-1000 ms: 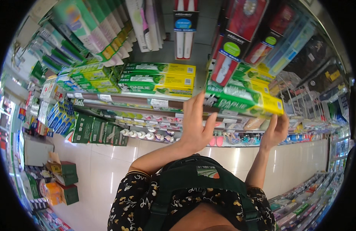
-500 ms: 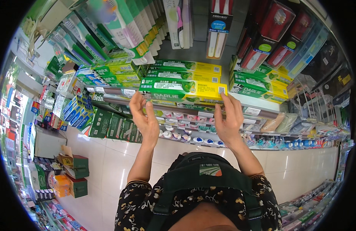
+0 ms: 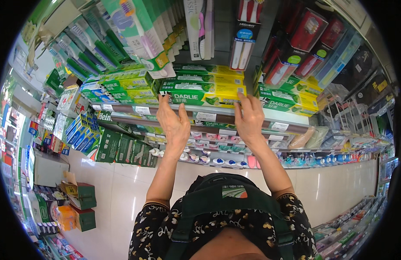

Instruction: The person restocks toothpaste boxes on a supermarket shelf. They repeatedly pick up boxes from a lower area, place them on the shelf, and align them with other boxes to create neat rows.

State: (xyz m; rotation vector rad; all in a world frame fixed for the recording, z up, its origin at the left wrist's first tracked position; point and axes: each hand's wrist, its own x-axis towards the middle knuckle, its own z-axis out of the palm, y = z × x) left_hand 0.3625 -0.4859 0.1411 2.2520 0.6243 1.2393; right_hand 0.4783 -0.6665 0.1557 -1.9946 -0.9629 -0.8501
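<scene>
A green and yellow toothpaste box [image 3: 205,99] rests at the front of a shelf, in line with more boxes of the same kind [image 3: 200,79] behind it. My left hand [image 3: 173,123] has its fingertips at the box's left end, thumb bent up in front. At the right end my right hand [image 3: 250,116] presses its curled fingers against the corner. The box is thus held between both hands, its long side facing me. Some of my fingers are hidden behind its ends.
Beside this row lie green toothpaste boxes [image 3: 127,82] on the left and another stack [image 3: 287,99] on the right. Packaged toothbrushes [image 3: 140,30] hang above, some low over the boxes. The shelf's front edge bears price labels [image 3: 205,117]. Open cartons [image 3: 81,195] stand on the floor.
Both hands have pushed the toothpaste box back and slightly down, from tilted over the shelf edge into line with the boxes behind it. More of the shelf edge shows now.
</scene>
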